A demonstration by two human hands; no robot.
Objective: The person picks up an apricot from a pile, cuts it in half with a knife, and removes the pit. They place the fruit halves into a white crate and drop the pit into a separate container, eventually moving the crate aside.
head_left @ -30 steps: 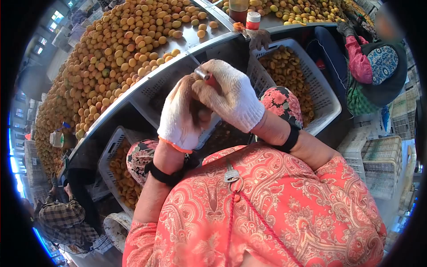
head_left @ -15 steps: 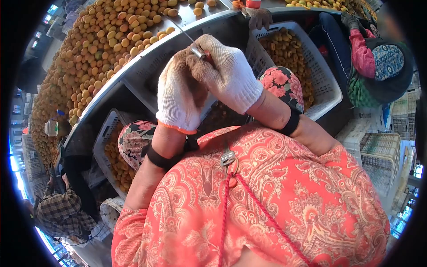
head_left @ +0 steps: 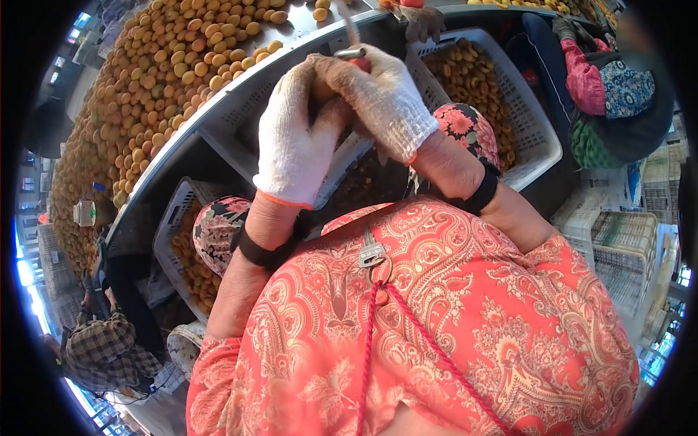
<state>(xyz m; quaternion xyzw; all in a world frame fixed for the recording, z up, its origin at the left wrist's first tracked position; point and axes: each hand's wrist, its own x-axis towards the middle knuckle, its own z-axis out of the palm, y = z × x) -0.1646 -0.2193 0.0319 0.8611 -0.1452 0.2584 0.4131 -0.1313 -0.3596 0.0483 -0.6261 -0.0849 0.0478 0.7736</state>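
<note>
Currently, a thin-bladed tool (head_left: 350, 53) w/ red handle is gripped in the R hand (head_left: 385, 94), fingers closed round it; its blade is pointed up & away, blurred. The L hand (head_left: 291, 138) is pressed against the R one, fingers bent; whether anything's gripped by it can't be told, as the view btwn the two is blocked. Both are white-gloved, soiled at the fingers, & positioned in front of the metal table (head_left: 302, 20), on which whole orange-yellow fruit (head_left: 189, 65) is heaped. Cut fruit (head_left: 465, 80) is held in a grey crate (head_left: 539, 149) to the R; more is held in a second crate (head_left: 166, 240), L side.
</note>
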